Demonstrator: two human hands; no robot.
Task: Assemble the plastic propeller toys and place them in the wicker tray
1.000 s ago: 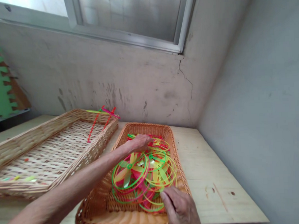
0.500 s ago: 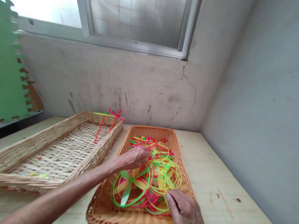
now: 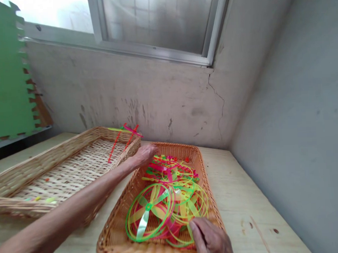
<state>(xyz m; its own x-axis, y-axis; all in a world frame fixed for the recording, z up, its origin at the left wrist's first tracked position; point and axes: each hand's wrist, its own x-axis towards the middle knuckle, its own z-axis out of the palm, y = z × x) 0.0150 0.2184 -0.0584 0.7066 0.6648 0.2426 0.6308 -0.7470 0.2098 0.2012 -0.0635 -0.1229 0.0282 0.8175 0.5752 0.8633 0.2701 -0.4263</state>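
An orange wicker basket (image 3: pixel 210 200) on the wooden table holds a pile of neon green, yellow and pink plastic propeller rings (image 3: pixel 165 207). My left hand (image 3: pixel 143 154) reaches over the basket's far left rim, fingers curled down among pink and green pieces; what they grip is hidden. My right hand (image 3: pixel 212 240) rests at the basket's near right corner, fingers bent and pinched on the edge of a yellow-green ring.
A larger pale wicker tray (image 3: pixel 59 167) lies to the left with a few red and pink sticks (image 3: pixel 123 135) leaning on its far corner. Green foam mats (image 3: pixel 2 68) stand far left. Grey walls close the back and right; a window sits above.
My left hand has moved from the middle of the ring pile back toward the basket's far left rim. My right hand has stayed at the near corner. The view shifted slightly.
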